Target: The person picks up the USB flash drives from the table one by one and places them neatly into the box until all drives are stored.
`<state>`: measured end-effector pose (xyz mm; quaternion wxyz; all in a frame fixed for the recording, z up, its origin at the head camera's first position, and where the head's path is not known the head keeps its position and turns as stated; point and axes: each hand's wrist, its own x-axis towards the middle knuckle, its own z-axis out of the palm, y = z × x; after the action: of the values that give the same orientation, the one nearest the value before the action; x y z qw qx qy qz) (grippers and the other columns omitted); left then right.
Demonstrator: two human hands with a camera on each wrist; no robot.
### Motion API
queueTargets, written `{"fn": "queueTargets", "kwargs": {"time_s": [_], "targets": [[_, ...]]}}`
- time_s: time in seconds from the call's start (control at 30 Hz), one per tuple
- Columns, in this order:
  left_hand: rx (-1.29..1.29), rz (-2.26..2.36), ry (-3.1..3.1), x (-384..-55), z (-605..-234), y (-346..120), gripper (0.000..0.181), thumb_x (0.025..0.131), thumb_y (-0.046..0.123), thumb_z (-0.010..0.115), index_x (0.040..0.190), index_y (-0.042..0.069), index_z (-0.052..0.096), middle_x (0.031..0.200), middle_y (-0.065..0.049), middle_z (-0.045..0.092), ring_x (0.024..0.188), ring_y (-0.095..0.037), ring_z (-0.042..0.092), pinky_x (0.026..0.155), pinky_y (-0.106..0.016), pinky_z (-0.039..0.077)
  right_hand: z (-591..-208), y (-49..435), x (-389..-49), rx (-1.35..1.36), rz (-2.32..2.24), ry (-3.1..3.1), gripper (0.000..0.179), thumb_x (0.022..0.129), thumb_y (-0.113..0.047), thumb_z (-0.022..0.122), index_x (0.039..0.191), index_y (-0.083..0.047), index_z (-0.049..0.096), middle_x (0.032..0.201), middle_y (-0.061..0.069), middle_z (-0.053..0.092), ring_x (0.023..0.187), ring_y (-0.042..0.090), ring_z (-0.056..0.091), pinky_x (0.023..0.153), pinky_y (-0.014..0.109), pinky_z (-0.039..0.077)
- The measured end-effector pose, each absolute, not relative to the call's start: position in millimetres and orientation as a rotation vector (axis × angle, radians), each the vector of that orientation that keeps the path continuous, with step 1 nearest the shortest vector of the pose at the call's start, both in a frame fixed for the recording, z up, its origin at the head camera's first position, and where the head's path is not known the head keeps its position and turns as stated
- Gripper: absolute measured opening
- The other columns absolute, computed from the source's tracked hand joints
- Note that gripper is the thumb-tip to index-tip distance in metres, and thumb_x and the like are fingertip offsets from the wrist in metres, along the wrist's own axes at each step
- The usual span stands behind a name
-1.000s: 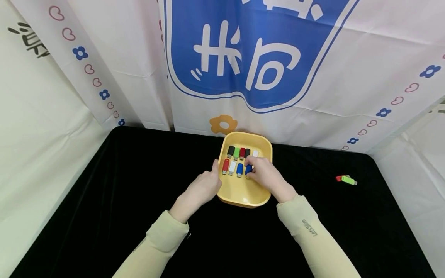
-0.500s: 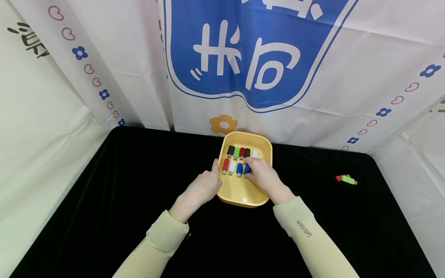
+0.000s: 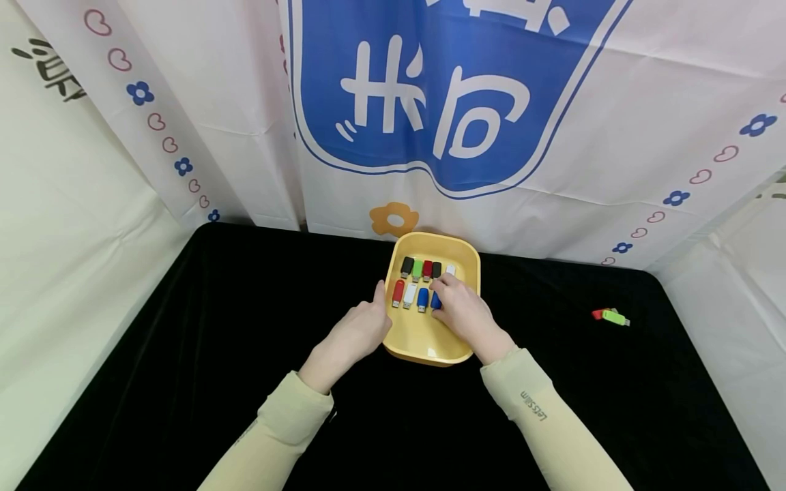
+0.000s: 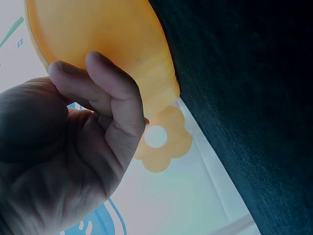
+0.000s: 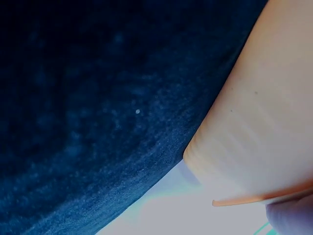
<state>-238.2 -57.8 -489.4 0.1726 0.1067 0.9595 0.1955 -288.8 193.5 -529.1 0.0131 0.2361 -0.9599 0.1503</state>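
Note:
A yellow plastic tray [image 3: 430,350] stands on the black cloth with two rows of USB sticks in it. My right hand [image 3: 464,307] reaches over its right side, thumb and index finger pinching a blue USB stick [image 3: 437,300] at the right end of the front row. Left of that lie another blue stick [image 3: 423,299], a white one [image 3: 409,296] and a red one [image 3: 398,293]. My left hand [image 3: 362,329] holds the tray at its left rim; in the left wrist view its curled fingers [image 4: 122,103] lie against the yellow outer wall.
In the back row are black [image 3: 407,266], green [image 3: 417,270], dark red [image 3: 427,270] and other sticks; my right hand partly covers a white one [image 3: 451,270]. Far right on the black cloth [image 3: 540,300], a green stick [image 3: 615,317] overlaps a red one [image 3: 598,314]. A printed curtain [image 3: 344,198] hangs behind.
My right hand has shifted slightly left with the blue USB stick, bringing it closer to the other blue one. The left hand and the tray stay in place.

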Motion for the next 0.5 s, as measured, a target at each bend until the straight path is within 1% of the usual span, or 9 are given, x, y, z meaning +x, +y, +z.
{"fn": "queueTargets", "kwargs": {"time_s": [0.07,0.13,0.27,0.33,0.5], "targets": [[0.303,0.554,2.72,-238.3,-489.8,-57.9,0.086,0.121,0.017,0.059,0.186,-0.006,0.008,0.067,0.0,0.066,0.048,-0.01,0.052,0.043,-0.022,0.039,-529.1,192.9,-288.6,0.743,0.447,-2.987,0.044,0.097,-0.017,0.099,0.136,-0.006,0.081,0.141,0.015,0.075,0.122,0.033,0.08,0.104,0.048,0.07],[0.301,0.553,2.715,-238.6,-490.2,-58.2,0.086,0.121,0.018,0.059,0.186,-0.005,0.008,0.067,0.001,0.066,0.048,-0.009,0.052,0.043,-0.022,0.039,-528.3,192.0,-287.7,0.744,0.417,-2.984,0.044,0.098,-0.017,0.099,0.137,-0.006,0.082,0.142,0.016,0.074,0.122,0.033,0.08,0.103,0.048,0.07],[0.301,0.548,2.707,-239.1,-490.8,-58.7,0.086,0.121,0.018,0.059,0.186,-0.005,0.007,0.066,0.002,0.065,0.047,-0.009,0.051,0.043,-0.022,0.039,-526.0,190.1,-285.5,0.744,0.342,-2.979,0.044,0.099,-0.017,0.097,0.139,-0.006,0.083,0.142,0.015,0.069,0.117,0.032,0.08,0.095,0.046,0.071],[0.309,0.548,2.71,-238.9,-490.7,-58.9,0.086,0.121,0.018,0.059,0.186,-0.006,0.008,0.066,0.002,0.064,0.047,-0.009,0.05,0.042,-0.022,0.039,-525.1,189.4,-284.7,0.746,0.317,-2.978,0.044,0.1,-0.017,0.097,0.14,-0.006,0.083,0.142,0.015,0.069,0.116,0.032,0.08,0.093,0.046,0.072],[0.33,0.547,2.725,-238.1,-489.8,-59.2,0.086,0.121,0.018,0.06,0.185,-0.008,0.01,0.065,0.002,0.063,0.047,-0.009,0.05,0.042,-0.022,0.038,-524.8,189.2,-284.3,0.751,0.332,-2.975,0.041,0.1,-0.019,0.097,0.135,-0.005,0.083,0.143,0.016,0.072,0.122,0.034,0.08,0.101,0.048,0.071]]}}
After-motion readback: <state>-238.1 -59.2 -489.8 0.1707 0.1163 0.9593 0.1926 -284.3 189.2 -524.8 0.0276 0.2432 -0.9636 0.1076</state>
